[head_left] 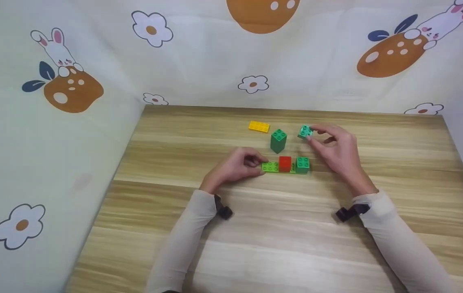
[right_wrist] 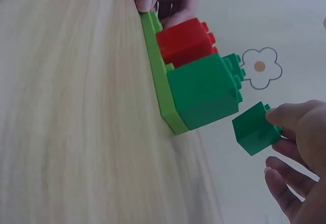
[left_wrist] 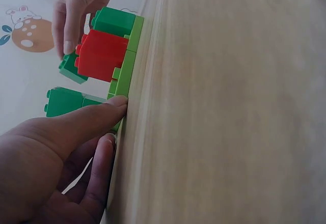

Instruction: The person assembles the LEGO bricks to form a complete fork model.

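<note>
A flat light-green toy brick base lies on the table, carrying a red brick near its middle and a green brick at its right end. My left hand pinches the base's left end between thumb and fingers, as the left wrist view shows up close. Behind and to the right, my right hand holds another green brick by thumb and fingertips. In the right wrist view that brick is apart from the base.
A taller green block, studs up, stands behind the base. Farther back lies a flat yellow brick. A patterned cloth hangs behind the wooden table and along its left side.
</note>
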A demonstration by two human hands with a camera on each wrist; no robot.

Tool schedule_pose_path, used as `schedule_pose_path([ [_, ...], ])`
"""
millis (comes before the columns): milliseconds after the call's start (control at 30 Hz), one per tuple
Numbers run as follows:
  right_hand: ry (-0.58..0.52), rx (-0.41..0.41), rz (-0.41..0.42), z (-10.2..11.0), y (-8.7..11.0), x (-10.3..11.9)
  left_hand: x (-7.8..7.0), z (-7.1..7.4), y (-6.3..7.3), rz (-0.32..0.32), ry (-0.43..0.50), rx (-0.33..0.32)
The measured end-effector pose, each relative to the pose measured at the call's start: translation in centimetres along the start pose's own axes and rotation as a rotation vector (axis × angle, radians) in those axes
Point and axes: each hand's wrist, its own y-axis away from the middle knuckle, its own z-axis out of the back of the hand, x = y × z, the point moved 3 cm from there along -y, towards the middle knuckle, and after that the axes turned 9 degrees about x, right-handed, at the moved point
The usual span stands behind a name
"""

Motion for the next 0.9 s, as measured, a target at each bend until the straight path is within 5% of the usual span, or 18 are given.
schedule_pose_path([
  [900, -0.068, 0.022, 0.139, -0.6, 1.7, 5.4, 0.2, 0.0, -0.1, -0.014, -0.016, 0.008],
])
